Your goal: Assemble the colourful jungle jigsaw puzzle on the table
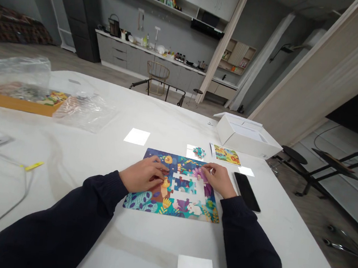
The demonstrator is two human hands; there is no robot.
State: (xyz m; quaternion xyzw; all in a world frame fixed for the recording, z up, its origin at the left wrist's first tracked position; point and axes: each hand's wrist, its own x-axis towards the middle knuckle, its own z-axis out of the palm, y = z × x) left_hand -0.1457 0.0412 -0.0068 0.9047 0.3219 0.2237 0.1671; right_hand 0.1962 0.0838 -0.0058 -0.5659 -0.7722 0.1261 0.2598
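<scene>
A colourful jigsaw puzzle (150, 203) with animals and plants lies on the white table in front of me. Its outer part is joined, and a white gap surrounds a joined cluster of pieces (182, 184) in the middle. My left hand (142, 175) rests on the puzzle's left side, its fingers bent and apart with nothing visible between them. At the upper right, the fingertips of my right hand (220, 179) close at the edge of a purple puzzle piece (198, 173). Just beyond the puzzle's far edge is a small pile of loose pieces (199, 152).
A black phone (247, 191) lies right of my right hand. Behind it are a picture card (227, 155) and an open white box (246, 134). At left stand a yellow box tray (22, 104) with plastic wrapping (87, 111), and a white cable (26, 186).
</scene>
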